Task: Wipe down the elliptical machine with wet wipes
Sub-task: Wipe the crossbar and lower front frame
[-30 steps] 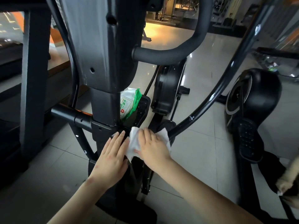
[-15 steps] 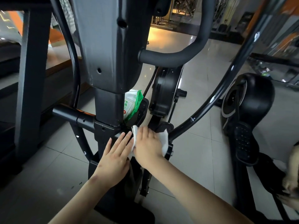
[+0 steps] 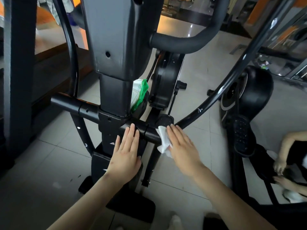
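Note:
The black and grey elliptical machine fills the centre of the head view, its upright column rising above a black crossbar. My right hand lies flat with straight fingers, pressing a white wet wipe against the right end of that crossbar, by the pivot cap. My left hand rests open on the crossbar just left of the wipe, fingers straight. A green and white pack of wet wipes is tucked behind the column on the machine.
A second black exercise machine stands at the right, its pedal close by. Another person's hands work at the far right edge. A curved swing arm crosses diagonally. A dark frame post stands left on the tiled floor.
My right hand and the wipe have slid right along the crossbar, away from my left hand, baring the bar between them. The camera has moved closer and tilted downward.

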